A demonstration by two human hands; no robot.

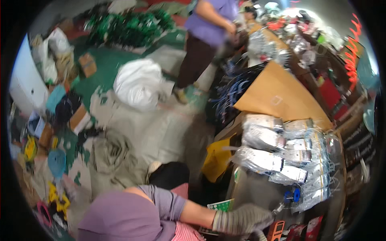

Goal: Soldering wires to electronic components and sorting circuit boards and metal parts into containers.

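From the lower edge my left arm, in a short striped sleeve, reaches right over the dark worktop [257, 186]. My left hand [245, 219] wears a grey striped knit glove; its fingers are smeared by motion. Just past the fingertips is a small silvery piece [278, 208], and I cannot tell whether they touch it. A blue spool-like part [292, 195] lies beyond. What seems to be my right hand [260, 235] shows only as a sliver of pale glove at the lower edge. Beside it is an orange handheld device [276, 229]. A green board with white dots [220, 205] lies behind my left forearm.
Clear plastic packs [261, 158] lie in rows on the worktop, before a large brown cardboard sheet [281, 96]. A yellow bag [217, 158] hangs at its near side. Another person [205, 36] stands beyond a white sack [140, 84]. Boxes and cloth litter the left floor.
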